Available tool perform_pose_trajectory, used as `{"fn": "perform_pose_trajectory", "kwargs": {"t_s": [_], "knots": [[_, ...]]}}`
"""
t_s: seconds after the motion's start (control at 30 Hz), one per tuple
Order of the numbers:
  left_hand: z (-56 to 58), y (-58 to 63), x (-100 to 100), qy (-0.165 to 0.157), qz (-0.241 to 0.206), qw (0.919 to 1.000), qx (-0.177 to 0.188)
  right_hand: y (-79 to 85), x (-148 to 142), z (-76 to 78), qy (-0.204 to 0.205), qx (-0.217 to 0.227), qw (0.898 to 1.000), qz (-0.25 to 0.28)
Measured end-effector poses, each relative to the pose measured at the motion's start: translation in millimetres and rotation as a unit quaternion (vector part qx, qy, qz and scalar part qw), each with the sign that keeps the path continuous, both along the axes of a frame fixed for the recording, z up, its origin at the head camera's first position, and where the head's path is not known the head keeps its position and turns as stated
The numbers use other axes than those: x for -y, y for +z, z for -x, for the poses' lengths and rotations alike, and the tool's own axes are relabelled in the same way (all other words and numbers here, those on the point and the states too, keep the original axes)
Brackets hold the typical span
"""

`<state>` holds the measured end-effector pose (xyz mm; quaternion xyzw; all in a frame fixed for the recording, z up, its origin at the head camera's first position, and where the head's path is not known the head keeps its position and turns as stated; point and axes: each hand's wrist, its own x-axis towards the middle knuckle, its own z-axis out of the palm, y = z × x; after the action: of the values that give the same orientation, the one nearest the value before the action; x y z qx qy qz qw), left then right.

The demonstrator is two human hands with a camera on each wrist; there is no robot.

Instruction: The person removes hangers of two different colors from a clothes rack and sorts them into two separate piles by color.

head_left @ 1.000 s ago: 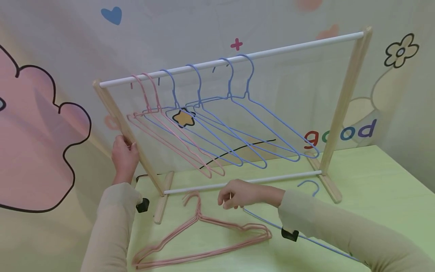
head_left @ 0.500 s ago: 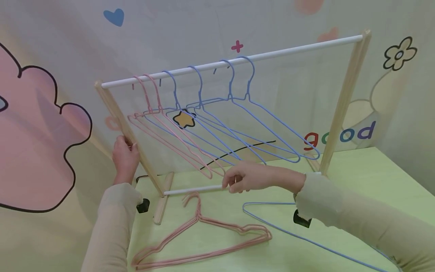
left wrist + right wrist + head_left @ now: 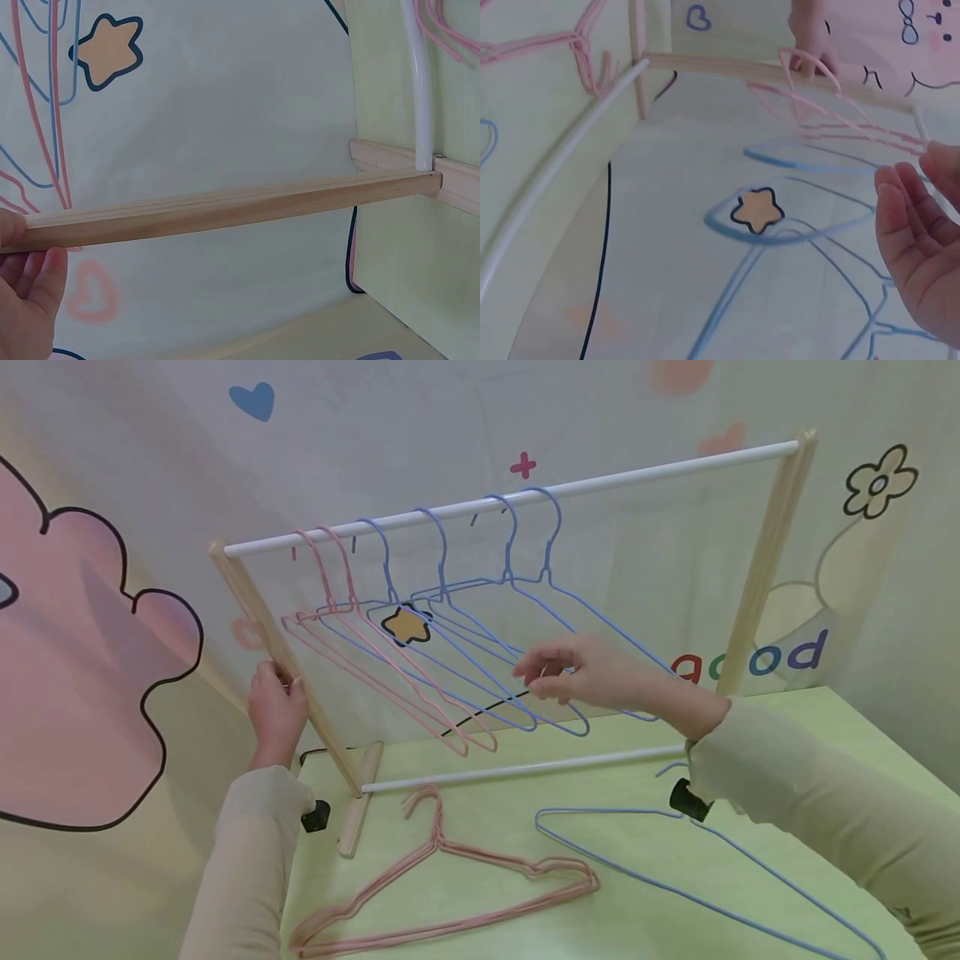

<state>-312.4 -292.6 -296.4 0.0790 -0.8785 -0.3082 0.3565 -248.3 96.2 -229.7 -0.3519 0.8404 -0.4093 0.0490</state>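
Observation:
My left hand [image 3: 276,714] grips the left wooden post [image 3: 258,618] of a tabletop clothes rack. In the left wrist view, its thumb and fingers lie on either side of the post [image 3: 225,214]. My right hand [image 3: 585,672] is in the air before the hanging blue hangers [image 3: 445,552], partly covering their lower bars. Its fingers are loosely bent, and the right wrist view shows nothing held in that hand [image 3: 922,232]. Two pink hangers [image 3: 344,560] hang left of several blue ones on the white top rail [image 3: 660,477].
Below the rack, a small stack of pink hangers [image 3: 438,818] lies on the light green table [image 3: 810,735]. A blue hanger [image 3: 630,871] lies right of it, its hook partly covered by the right wrist camera. A lower white bar [image 3: 525,770] joins the posts. Behind hangs a printed cloth.
My right hand has risen and moved a little right, from just above the table to in front of the hanging blue hangers. My left hand stays on the post.

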Motion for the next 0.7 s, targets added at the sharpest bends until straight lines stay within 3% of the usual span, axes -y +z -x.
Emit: {"fn": "perform_pose_trajectory", "kwargs": {"t_s": [0.23, 0.43, 0.7], "knots": [[-0.5, 1.0, -0.6, 0.002, -0.002, 1.0, 0.008, 11.4, -17.5, 8.4, -0.071, -0.037, 0.997, 0.018], [-0.1, 1.6, -0.9, 0.003, -0.004, 0.9998, 0.019, 16.5, -28.8, 16.6, -0.127, -0.075, 0.988, 0.044], [0.9, 1.2, 0.3, 0.01, -0.005, 0.9995, 0.03, 17.4, -42.2, 28.4, -0.191, -0.056, 0.979, 0.051]]}}
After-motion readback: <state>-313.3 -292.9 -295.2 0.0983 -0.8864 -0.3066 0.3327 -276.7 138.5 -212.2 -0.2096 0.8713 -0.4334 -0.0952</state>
